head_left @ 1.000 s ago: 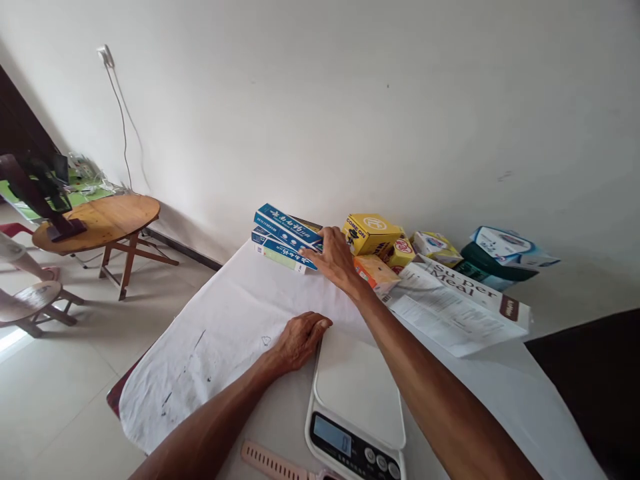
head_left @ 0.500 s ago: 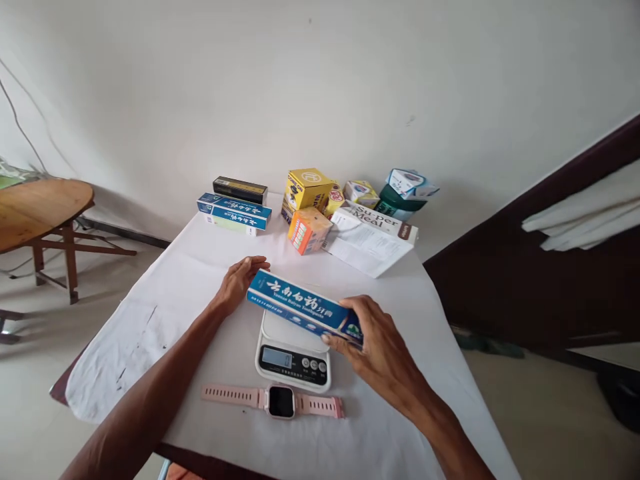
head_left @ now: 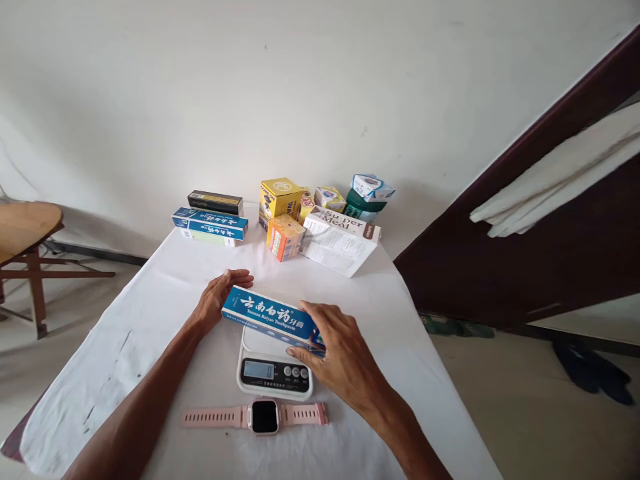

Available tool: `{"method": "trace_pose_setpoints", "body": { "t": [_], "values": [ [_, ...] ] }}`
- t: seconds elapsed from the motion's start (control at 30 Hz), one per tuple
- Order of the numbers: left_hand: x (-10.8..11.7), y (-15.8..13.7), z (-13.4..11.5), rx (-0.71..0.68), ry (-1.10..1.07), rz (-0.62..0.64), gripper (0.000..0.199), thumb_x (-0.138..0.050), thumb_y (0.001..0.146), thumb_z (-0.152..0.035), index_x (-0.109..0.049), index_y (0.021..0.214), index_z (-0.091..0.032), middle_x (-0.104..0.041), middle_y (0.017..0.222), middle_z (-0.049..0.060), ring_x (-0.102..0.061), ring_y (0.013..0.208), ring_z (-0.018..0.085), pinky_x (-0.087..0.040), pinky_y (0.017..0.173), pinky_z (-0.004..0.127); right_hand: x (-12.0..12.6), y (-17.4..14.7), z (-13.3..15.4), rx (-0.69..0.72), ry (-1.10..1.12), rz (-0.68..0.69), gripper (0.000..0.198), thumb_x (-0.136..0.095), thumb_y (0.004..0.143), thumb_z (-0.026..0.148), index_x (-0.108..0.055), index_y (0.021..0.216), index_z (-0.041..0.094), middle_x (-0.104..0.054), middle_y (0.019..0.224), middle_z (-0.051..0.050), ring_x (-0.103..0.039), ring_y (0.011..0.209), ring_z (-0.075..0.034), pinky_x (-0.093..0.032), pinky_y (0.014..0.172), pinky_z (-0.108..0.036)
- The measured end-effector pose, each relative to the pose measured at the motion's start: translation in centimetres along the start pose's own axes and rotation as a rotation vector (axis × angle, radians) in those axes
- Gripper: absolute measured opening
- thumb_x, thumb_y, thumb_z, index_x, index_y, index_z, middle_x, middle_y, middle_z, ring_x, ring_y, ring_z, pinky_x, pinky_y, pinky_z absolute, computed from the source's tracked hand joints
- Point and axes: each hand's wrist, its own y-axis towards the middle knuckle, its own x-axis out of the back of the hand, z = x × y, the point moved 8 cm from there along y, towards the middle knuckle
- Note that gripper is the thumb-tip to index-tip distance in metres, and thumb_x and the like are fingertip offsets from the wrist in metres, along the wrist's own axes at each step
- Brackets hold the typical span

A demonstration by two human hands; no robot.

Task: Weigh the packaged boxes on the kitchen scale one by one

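Note:
My right hand (head_left: pixel 343 350) grips the right end of a blue toothpaste box (head_left: pixel 273 317), thumb on the near side and fingers over the top. The box lies across above the platform of a white kitchen scale (head_left: pixel 275 385); whether it rests on the platform I cannot tell. Digits show on the scale's display, too blurred to read. Beside the box's left end is my left hand (head_left: pixel 220 297), fingers stretched out and holding nothing. In front of the scale, a smartwatch (head_left: pixel 265 417) with a pink strap lies flat.
Toward the back left are more toothpaste boxes (head_left: pixel 210 225) and a black box (head_left: pixel 215 202). Yellow boxes (head_left: pixel 281 197), an orange box (head_left: pixel 285 237), a white Super Meal box (head_left: pixel 345 240) and a green container (head_left: pixel 363 207) stand by the wall. A wooden table (head_left: pixel 30 230) is at left.
The view has shifted, so everything on the table appears further left. My right hand still holds the toothpaste box, now slightly lower over the scale. The display reading looks different from the earlier 0.

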Motion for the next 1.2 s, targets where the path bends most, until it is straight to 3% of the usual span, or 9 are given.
{"method": "trace_pose_setpoints", "body": {
  "t": [0.13, 0.23, 0.47, 0.6, 0.7, 0.87, 1.0, 1.1, 1.2],
  "values": [
    [0.1, 0.0, 0.1, 0.021, 0.026, -0.013, 0.064, -0.068, 0.086, -0.069, -0.074, 0.117, -0.013, -0.076, 0.119, 0.016, -0.068, 0.117, 0.037, -0.051, 0.101, 0.048, -0.6, -0.2, 0.4, -0.029, -0.043, 0.0, 0.055, -0.078, 0.083, 0.018, -0.054, 0.133, 0.02, -0.069, 0.122, -0.011, -0.067, 0.105, -0.029, -0.054, 0.09, -0.048],
    [0.3, 0.2, 0.5, 0.037, -0.003, -0.02, 0.062, -0.071, 0.084, -0.069, -0.076, 0.113, -0.015, -0.077, 0.116, 0.015, -0.069, 0.113, 0.034, -0.051, 0.1, 0.044, 0.7, -1.5, -0.5, -0.053, -0.023, -0.086, 0.05, -0.072, 0.088, 0.022, -0.053, 0.134, 0.023, -0.069, 0.121, -0.009, -0.067, 0.104, -0.027, -0.054, 0.087, -0.042],
    [0.6, 0.6, 1.3, 0.05, -0.045, -0.01, 0.059, -0.073, 0.084, -0.067, -0.077, 0.11, -0.015, -0.077, 0.114, 0.016, -0.07, 0.108, 0.03, -0.049, 0.102, 0.043, 5.6, -6.5, -8.5, -0.371, -0.172, -0.295, 0.045, -0.06, 0.093, 0.052, -0.057, 0.129, 0.024, -0.07, 0.117, -0.008, -0.069, 0.099, -0.029, -0.054, 0.082, -0.044],
    [0.4, 0.4, 1.0, 0.049, -0.026, -0.025, 0.06, -0.074, 0.082, -0.069, -0.077, 0.109, -0.015, -0.077, 0.111, 0.015, -0.07, 0.107, 0.03, -0.049, 0.1, 0.043, 4.9, -7.9, -12.2, -0.532, -0.229, -0.252, 0.051, -0.054, 0.092, 0.059, -0.058, 0.126, 0.021, -0.07, 0.116, -0.011, -0.069, 0.099, -0.032, -0.054, 0.076, -0.044],
    [0.3, 0.3, 0.8, 0.042, 0.007, -0.021, 0.061, -0.071, 0.083, -0.07, -0.077, 0.109, -0.015, -0.077, 0.112, 0.015, -0.069, 0.107, 0.03, -0.05, 0.101, 0.044, 3.7, -8.0, -12.9, -0.571, -0.286, -0.221, 0.051, -0.048, 0.094, 0.058, -0.057, 0.126, 0.019, -0.07, 0.117, -0.014, -0.069, 0.101, -0.033, -0.054, 0.076, -0.045],
    [-0.1, 0.0, 0.4, -0.059, 0.241, 0.016, 0.065, -0.05, 0.096, -0.071, -0.072, 0.117, -0.014, -0.075, 0.114, 0.017, -0.07, 0.107, 0.031, -0.053, 0.097, 0.046, 2.9, -7.6, -12.0, -0.49, -0.391, -0.176, 0.059, -0.039, 0.098, 0.061, -0.054, 0.131, 0.014, -0.068, 0.116, -0.018, -0.065, 0.107, -0.038, -0.054, 0.075, -0.05],
    [-0.8, -0.4, 0.2, -0.137, 0.395, 0.029, 0.06, -0.047, 0.098, -0.069, -0.073, 0.117, -0.017, -0.073, 0.123, 0.015, -0.066, 0.116, 0.032, -0.051, 0.101, 0.047, 5.2, -5.6, -9.5, -0.396, -0.485, -0.31, 0.082, -0.038, 0.093, 0.075, -0.051, 0.137, 0.007, -0.063, 0.123, -0.027, -0.061, 0.112, -0.047, -0.054, 0.076, -0.058],
    [-1.7, -0.7, -0.1, -0.201, 0.491, 0.046, 0.061, -0.045, 0.099, -0.068, -0.07, 0.126, -0.02, -0.068, 0.134, 0.012, -0.059, 0.128, 0.032, -0.042, 0.113, 0.046, 5.5, -0.8, -5.1, -0.155, -0.361, -0.352, 0.068, -0.044, 0.096, 0.069, -0.056, 0.133, 0.013, -0.065, 0.121, -0.021, -0.062, 0.112, -0.04, -0.054, 0.087, -0.054],
    [-2.6, -1.2, -0.2, -0.239, 0.587, 0.099, 0.063, -0.038, 0.102, -0.067, -0.066, 0.133, -0.02, -0.066, 0.138, 0.012, -0.058, 0.13, 0.03, -0.04, 0.114, 0.046, 3.1, 6.1, 0.3, 0.114, -0.151, -0.292, 0.043, -0.055, 0.099, 0.051, -0.059, 0.127, 0.018, -0.067, 0.119, -0.015, -0.062, 0.113, -0.031, -0.054, 0.095, -0.046]
  ]
}}
